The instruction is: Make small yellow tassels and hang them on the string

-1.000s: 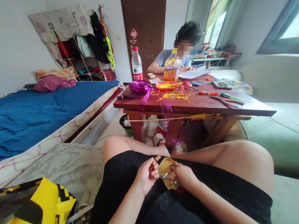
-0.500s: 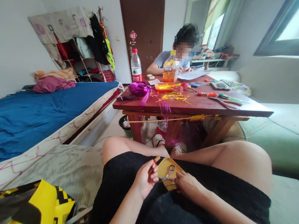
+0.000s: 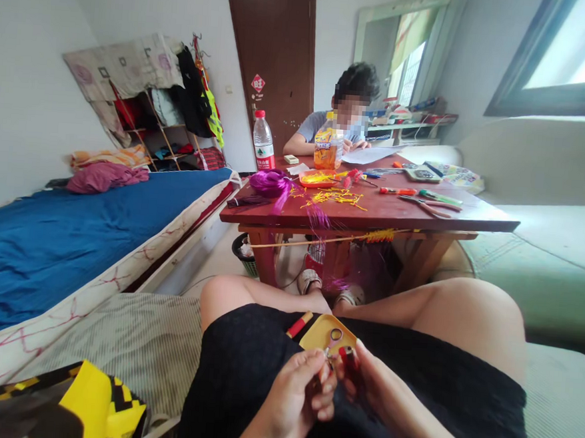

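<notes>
Over my lap, my left hand (image 3: 305,387) is closed in a pinch; what is between its fingertips is too small to make out. Close beside it, my right hand (image 3: 374,371) grips a red cylindrical object with a dark metallic end, which looks like a lighter (image 3: 349,360). Beyond the fingertips a yellow tray (image 3: 316,335) rests on my black clothing. Scissors (image 3: 335,335) lie in it, one ring handle showing and the rest mostly hidden by my hands. Left of the tray, a thread spool (image 3: 299,325), wound in red with tan ends, lies on my lap.
Ahead stands a red-brown table (image 3: 397,218) with purple strands (image 3: 271,183), yellow pieces (image 3: 335,197), pliers (image 3: 426,206) and two bottles. A thin stick (image 3: 311,240) with yellow bits spans below its front edge. Across it, a person holds paper (image 3: 370,155). A bed (image 3: 97,219) is left.
The spool has left my left hand and lies on my lap. My right hand has come off the tray's edge and holds the red lighter-like object. Both hands have moved close together.
</notes>
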The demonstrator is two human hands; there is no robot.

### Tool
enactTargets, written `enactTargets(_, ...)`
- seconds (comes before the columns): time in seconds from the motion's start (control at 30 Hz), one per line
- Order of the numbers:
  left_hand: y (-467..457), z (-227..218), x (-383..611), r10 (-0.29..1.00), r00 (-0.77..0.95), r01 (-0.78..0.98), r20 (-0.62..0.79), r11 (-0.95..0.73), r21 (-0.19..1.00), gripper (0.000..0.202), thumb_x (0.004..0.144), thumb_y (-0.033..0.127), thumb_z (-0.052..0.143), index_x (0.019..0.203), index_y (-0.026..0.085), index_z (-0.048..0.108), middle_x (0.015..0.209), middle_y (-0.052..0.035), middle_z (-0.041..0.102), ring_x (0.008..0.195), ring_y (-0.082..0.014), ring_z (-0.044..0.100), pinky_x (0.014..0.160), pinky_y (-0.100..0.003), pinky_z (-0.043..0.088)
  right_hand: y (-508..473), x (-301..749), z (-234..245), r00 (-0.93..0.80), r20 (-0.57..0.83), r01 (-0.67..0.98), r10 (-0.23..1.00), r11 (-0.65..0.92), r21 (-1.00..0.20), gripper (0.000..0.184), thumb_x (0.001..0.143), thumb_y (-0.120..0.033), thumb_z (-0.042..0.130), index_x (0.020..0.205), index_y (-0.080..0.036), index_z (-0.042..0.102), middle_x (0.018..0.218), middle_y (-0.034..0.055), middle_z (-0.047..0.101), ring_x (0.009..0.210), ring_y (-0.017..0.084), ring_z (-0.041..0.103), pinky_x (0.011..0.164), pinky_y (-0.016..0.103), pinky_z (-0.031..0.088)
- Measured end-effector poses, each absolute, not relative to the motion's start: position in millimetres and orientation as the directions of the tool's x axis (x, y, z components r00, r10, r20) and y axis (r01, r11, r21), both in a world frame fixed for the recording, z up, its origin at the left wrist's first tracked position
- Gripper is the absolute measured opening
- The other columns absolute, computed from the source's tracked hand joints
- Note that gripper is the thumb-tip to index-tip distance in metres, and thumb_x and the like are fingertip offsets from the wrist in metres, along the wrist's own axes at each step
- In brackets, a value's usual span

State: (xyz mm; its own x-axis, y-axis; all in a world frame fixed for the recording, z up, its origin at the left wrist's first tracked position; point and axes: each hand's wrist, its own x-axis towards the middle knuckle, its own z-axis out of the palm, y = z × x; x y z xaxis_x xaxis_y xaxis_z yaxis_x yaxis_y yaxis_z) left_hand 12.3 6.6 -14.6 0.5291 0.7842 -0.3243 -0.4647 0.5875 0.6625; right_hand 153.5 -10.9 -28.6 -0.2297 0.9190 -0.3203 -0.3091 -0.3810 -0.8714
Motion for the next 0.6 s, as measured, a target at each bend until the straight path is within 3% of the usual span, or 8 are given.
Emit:
enactTargets(0.13,6.2,-17.4,10.9,0.782,0.525,-0.473,-0.336,0.596,0.649,0.033,0.07,0.037,0.066,0.057,0.014,0.045,0.048,0.0055,0.042,0.037,-0.0015,0.027,0.04,-0.017,0.02,-15.7,149.3,-31.1,-0.062,-0.276,-0.348,0.959,-0.28,-0.895,0.049,0.07,-0.063,0.056,0.08,-0.016,0.063,0.068,0.0012,0.058,0.064,0.015,0.051,0.066,0.027,0.041)
enactTargets(0.23,5.6,-16.9,10.9,0.782,0.525,-0.48,-0.335,0.598,0.642,0.033,0.069,0.037,0.066,0.057,0.014,0.045,0.048,0.0058,0.042,0.037,-0.0015,0.028,0.039,-0.017,0.02,-18.5,150.1,-28.7,-0.074,-0.241,-0.321,0.968,-0.252,-0.913,0.049,0.06,-0.065,0.063,0.077,-0.019,0.062,0.067,-0.0012,0.057,0.056,0.013,0.048,0.058,0.026,0.041)
enactTargets(0.43,4.3,-18.1,12.3,0.78,0.54,-0.507,-0.316,0.601,0.617,0.031,0.07,0.034,0.066,0.058,0.014,0.046,0.049,0.005,0.044,0.037,-0.0015,0.029,0.039,-0.016,0.021,-11.5,142.5,-33.8,-0.107,-0.278,-0.274,0.955,-0.297,-0.915,0.051,0.075,-0.064,0.046,0.061,-0.016,0.055,0.056,-0.0024,0.047,0.053,0.011,0.039,0.054,0.025,0.035)
enactTargets(0.6,5.1,-20.2,13.3,0.767,0.557,-0.501,-0.319,0.617,0.607,0.03,0.07,0.033,0.066,0.058,0.013,0.047,0.049,0.0046,0.045,0.037,-0.0017,0.03,0.039,-0.016,0.021,-10.9,135.4,-30.6,-0.028,-0.359,-0.14,0.933,-0.359,-0.923,0.057,0.064,-0.074,0.044,0.051,-0.018,0.047,0.047,-0.004,0.042,0.043,0.01,0.036,0.046,0.024,0.029)
